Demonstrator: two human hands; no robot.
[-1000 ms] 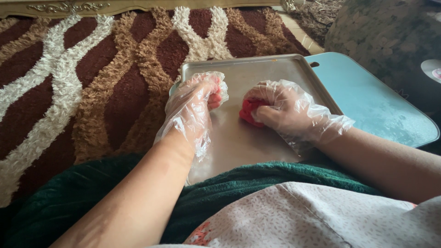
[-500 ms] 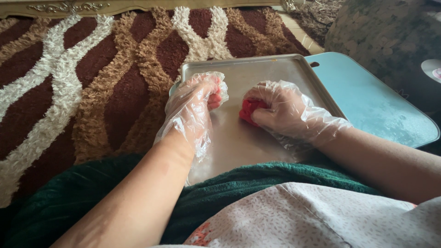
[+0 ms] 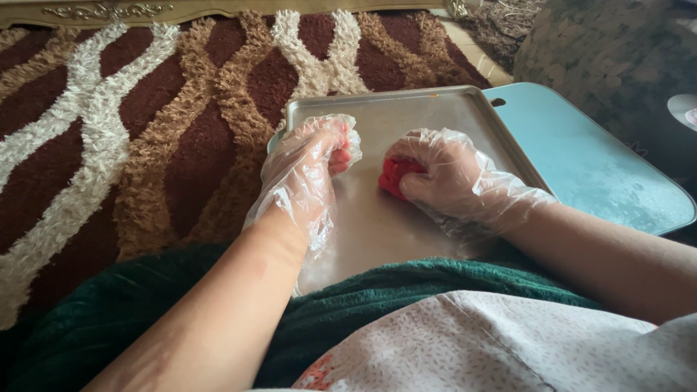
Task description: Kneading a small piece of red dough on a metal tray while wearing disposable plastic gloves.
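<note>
— Shaggy carpet in brown, tan and cream waves fills the floor ahead of you, and a metal baking tray lies flat on it just past your knees. Where does the red stuff sit?

— In two places. Your right hand, gloved in thin clear plastic, has its fingers curled over a red lump that rests on the tray, a little right of its middle. Your left hand, gloved the same way, is closed in a loose fist around a smaller red piece, lifted slightly off the metal.

— Which way does the lump lie from your left hand?

— To its right and level with it, a short gap of bare tray between. Your right hand is the nearer one, already touching it. You cannot tell its long axis, since the fingers hide most of it.

— And room to move?

— Bare metal opens toward the tray's far rim and toward you. The left rim runs right beside your left fist. On the right, a pale blue cutting board lies partly under the tray's edge, with a dark patterned cushion beyond it.
</note>
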